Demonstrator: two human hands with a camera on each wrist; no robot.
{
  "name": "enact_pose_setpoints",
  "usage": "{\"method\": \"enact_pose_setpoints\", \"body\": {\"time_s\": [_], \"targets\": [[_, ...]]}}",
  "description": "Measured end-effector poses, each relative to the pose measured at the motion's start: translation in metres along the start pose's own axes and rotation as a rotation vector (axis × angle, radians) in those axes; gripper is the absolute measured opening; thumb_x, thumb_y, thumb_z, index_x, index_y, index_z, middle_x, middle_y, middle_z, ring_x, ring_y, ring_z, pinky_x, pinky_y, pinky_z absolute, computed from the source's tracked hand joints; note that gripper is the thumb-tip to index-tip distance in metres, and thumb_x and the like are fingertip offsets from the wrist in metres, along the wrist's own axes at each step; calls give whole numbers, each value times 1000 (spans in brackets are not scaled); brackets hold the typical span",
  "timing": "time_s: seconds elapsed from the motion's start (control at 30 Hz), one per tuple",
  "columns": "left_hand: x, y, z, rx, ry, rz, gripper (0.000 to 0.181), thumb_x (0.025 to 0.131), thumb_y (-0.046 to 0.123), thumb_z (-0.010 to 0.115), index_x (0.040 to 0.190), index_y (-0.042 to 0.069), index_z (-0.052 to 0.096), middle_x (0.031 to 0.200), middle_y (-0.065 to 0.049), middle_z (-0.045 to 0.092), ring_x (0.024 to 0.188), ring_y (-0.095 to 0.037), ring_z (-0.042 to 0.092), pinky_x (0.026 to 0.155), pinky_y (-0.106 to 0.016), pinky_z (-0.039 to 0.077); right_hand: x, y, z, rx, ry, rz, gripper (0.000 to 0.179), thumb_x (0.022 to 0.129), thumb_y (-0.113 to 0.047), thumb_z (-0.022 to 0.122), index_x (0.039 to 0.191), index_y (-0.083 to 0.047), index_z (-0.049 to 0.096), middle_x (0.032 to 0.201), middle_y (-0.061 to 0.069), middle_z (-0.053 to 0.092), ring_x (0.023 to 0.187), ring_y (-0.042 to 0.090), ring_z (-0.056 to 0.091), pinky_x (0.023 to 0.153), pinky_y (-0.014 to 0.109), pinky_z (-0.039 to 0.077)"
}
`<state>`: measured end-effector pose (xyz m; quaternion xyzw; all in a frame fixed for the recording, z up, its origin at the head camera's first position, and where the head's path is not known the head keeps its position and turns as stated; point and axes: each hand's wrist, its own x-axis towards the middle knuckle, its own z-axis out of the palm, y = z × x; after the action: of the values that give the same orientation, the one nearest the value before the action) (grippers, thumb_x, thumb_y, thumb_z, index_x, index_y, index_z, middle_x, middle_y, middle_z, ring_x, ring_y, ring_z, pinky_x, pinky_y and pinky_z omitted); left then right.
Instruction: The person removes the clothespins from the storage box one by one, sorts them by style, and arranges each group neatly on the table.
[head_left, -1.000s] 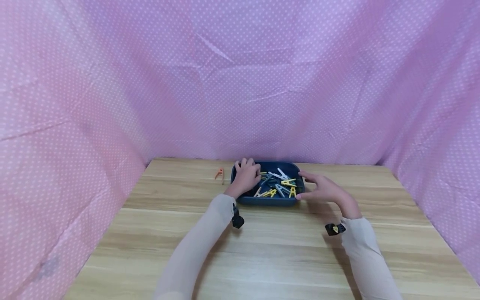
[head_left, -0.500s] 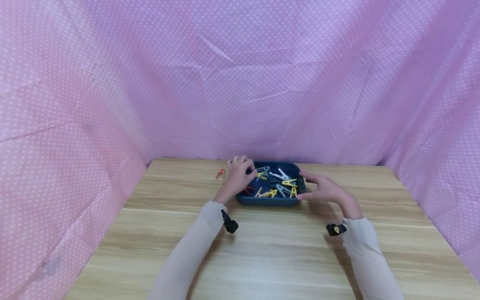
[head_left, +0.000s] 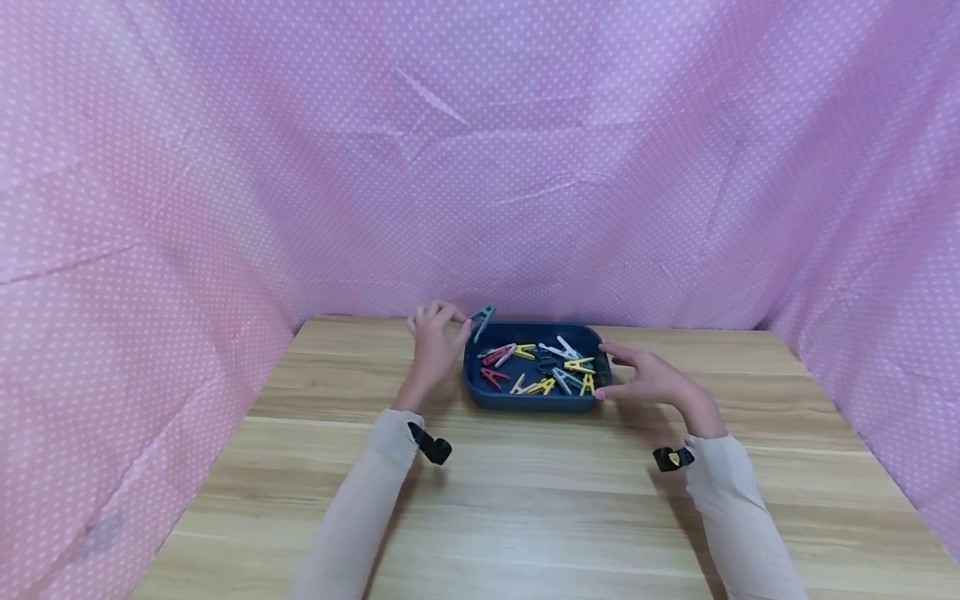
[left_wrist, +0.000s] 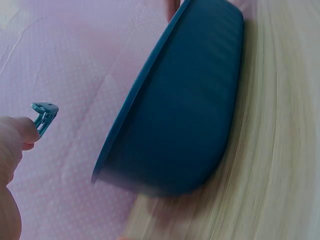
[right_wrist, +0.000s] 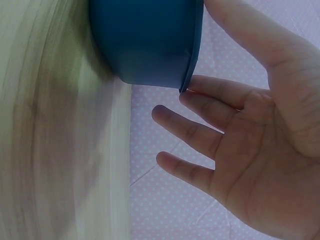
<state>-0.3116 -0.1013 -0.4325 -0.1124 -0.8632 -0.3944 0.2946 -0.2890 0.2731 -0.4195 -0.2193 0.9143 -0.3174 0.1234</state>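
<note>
In the head view my left hand [head_left: 435, 342] is just left of the dark blue bin [head_left: 532, 403], pinching a blue-green clothespin [head_left: 483, 320] above its back left corner. The left wrist view shows this clothespin [left_wrist: 46, 116] between thumb and fingers, apart from the bin [left_wrist: 175, 105]. Several clothespins lie in the bin, among them a red clothespin [head_left: 493, 377], a yellow clothespin [head_left: 578, 365] and a white clothespin [head_left: 566, 347]. At the bin's right end, my right hand [head_left: 648, 379] touches the rim with thumb and fingertips, its other fingers spread [right_wrist: 187, 130].
The bin stands near the back edge of the wooden table [head_left: 540, 500]. Pink dotted cloth [head_left: 480, 167] hangs behind the table and along both sides.
My left hand has lifted the blue-green clothespin out of the bin and moved left past the rim. It now covers the orange clothespin on the table. My right hand has stayed at the bin.
</note>
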Motion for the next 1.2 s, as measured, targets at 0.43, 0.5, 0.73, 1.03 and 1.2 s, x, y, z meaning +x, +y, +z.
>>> {"method": "enact_pose_setpoints", "body": {"time_s": [0.43,0.5,0.73,1.03,1.2], "targets": [[0,-43,-37,21,80,-71,11,89,8,75,86,2,67,104,-19,62,101,-37,43,106,-60,18,0,-3,-3,-4,-12,17,97,86,-44,81,158,-3,32,162,24,34,143,47,42,113,62,37],[-1,-48,-41,24,91,-84,12,89,9,75,87,0,67,104,-20,62,101,-38,43,106,-60,18,0,-2,-3,-1,-13,16,97,86,-44,80,158,-2,32,163,24,33,143,47,42,113,62,36],[-9,-70,-47,45,88,-151,11,88,9,74,88,-1,67,100,-17,60,101,-36,42,105,-58,19,1,-1,-2,9,-16,8,97,86,-44,80,158,-2,31,163,23,32,143,47,42,114,62,35],[-24,-86,-49,95,33,-240,11,92,12,71,90,1,67,102,-14,57,110,-37,42,107,-55,17,1,1,-1,2,-8,-1,96,86,-43,81,158,-2,32,162,24,34,143,47,43,113,62,36],[-26,-89,-47,119,-7,-279,11,91,16,70,88,7,65,103,-11,56,114,-37,40,104,-55,22,1,3,0,4,-4,2,96,86,-43,81,158,-2,32,162,23,34,142,47,43,113,62,37]]}}
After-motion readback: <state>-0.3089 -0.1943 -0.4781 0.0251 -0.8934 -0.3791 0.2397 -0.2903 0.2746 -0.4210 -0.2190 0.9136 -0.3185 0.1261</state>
